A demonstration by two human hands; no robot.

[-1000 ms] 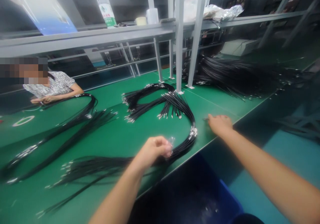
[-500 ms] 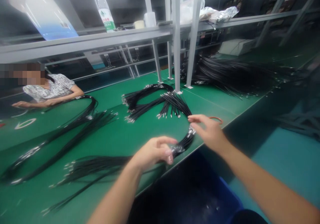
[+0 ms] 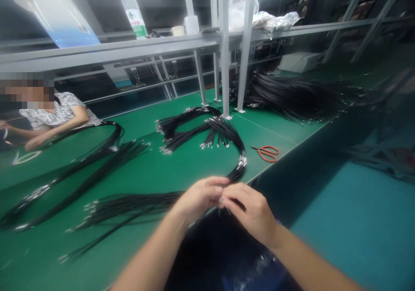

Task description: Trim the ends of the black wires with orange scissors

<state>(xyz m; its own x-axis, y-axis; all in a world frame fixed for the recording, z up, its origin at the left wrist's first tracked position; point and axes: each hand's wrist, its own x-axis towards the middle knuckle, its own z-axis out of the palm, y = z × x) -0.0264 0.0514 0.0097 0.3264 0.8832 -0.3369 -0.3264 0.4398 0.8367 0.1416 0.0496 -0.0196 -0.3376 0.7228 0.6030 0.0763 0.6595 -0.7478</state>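
Note:
A bundle of thin black cables (image 3: 240,150) with pale metal tips curves toward me on the green bench, with a shiny clear wrap (image 3: 242,160) around its bend. My left hand (image 3: 202,198) is closed at the near part of this bundle, by the bench edge; its fingers partly hide the cables. My right hand (image 3: 251,204) pinches at the left fingertips, where a small shiny bit shows that is too small to name. Loose cable ends (image 3: 129,206) fan out left of my left hand. Red-handled scissors (image 3: 267,153) lie on the bench beyond my right hand.
More black cable bundles (image 3: 74,170) lie to the left, and a large heap (image 3: 292,96) at the back right. Metal posts (image 3: 224,66) hold a shelf (image 3: 129,49) with bottles and plastic bags. A co-worker (image 3: 61,113) sits across the bench. A blue bin (image 3: 259,273) stands below the edge.
My right hand has moved left and down from the cable bend to my left fingertips, uncovering the scissors. The co-worker's arms have shifted.

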